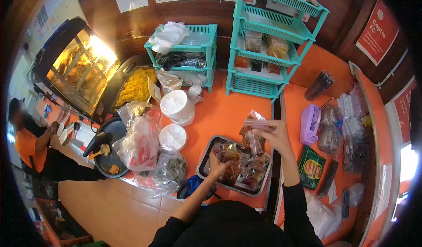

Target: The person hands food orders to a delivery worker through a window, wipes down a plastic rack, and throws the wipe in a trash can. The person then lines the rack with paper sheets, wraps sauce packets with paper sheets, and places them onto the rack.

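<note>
My right hand (273, 136) is closed on the top edge of a clear plastic packet (253, 140) with brown contents. That packet hangs above the back right corner of a grey tray (203, 162). Several similar packets (253, 170) of dark brown and reddish food lie inside the tray. Over the tray's left side, my left hand (216, 165) touches the packets, thumb and fingers spread apart. Some of its fingertips are hard to make out against the shiny plastic.
White tubs (173, 136) and bulging plastic bags (143, 137) stand left of the tray. Behind are a green rack (259, 86) and a lit food warmer (81, 69). A lilac holder (310, 124) and a green packet (311, 168) lie right. A person (33, 141) works far left.
</note>
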A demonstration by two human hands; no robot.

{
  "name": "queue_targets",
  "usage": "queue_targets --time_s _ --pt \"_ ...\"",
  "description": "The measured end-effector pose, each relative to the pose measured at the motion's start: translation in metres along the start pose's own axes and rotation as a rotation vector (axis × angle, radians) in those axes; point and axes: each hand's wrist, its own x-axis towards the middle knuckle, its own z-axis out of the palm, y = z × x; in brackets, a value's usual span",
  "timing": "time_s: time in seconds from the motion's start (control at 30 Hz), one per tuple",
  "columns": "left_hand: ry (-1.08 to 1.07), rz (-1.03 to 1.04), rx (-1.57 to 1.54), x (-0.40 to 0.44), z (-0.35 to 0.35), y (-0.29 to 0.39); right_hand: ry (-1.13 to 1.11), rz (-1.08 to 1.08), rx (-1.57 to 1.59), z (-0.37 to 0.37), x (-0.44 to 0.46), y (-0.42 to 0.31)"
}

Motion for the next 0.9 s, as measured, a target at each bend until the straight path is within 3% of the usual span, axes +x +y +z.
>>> queue_targets --time_s 0.03,0.07,0.17,0.23,0.37,0.43,0.47,0.57,0.7,0.77,0.83,0.9 --pt "-0.047 -0.153 -0.124 0.000 -0.002 0.002 -0.004 0.070 -0.058 0.000 -0.007 0.003" --pt "-0.052 -0.156 -0.119 -0.002 -0.001 -0.009 0.006 0.066 -0.126 0.003 -0.013 0.002" --pt "-0.240 -0.036 0.345 0.002 0.000 -0.028 0.090 0.084 -0.035 0.014 -0.025 0.025" --pt "-0.283 0.050 0.243 -0.006 -0.004 -0.018 0.146 0.040 -0.054 0.022 -0.032 0.032" --pt "-0.343 0.193 0.423 -0.023 -0.001 0.006 0.176 0.065 -0.174 0.034 -0.038 0.051" --pt "-0.376 0.478 0.667 -0.027 0.003 0.001 0.129 0.116 -0.132 0.042 -0.039 0.082" --pt "-0.415 0.481 0.691 -0.029 0.003 0.008 0.162 0.135 -0.194 0.048 -0.039 0.089" --pt "-0.462 0.413 0.733 -0.041 0.013 0.013 0.281 0.077 -0.199 0.078 -0.040 0.094" --pt "-0.651 0.337 0.600 -0.046 0.014 0.022 0.243 0.033 -0.376 0.114 -0.047 0.091" --pt "-0.554 0.422 0.608 -0.057 0.016 0.017 0.152 0.089 -0.414 0.125 -0.055 0.105" --pt "-0.472 0.674 0.530 -0.058 0.016 0.010 0.144 0.042 -0.567 0.130 -0.061 0.112" --pt "-0.527 0.669 0.657 -0.058 0.022 0.004 0.133 0.102 -0.603 0.125 -0.065 0.114"
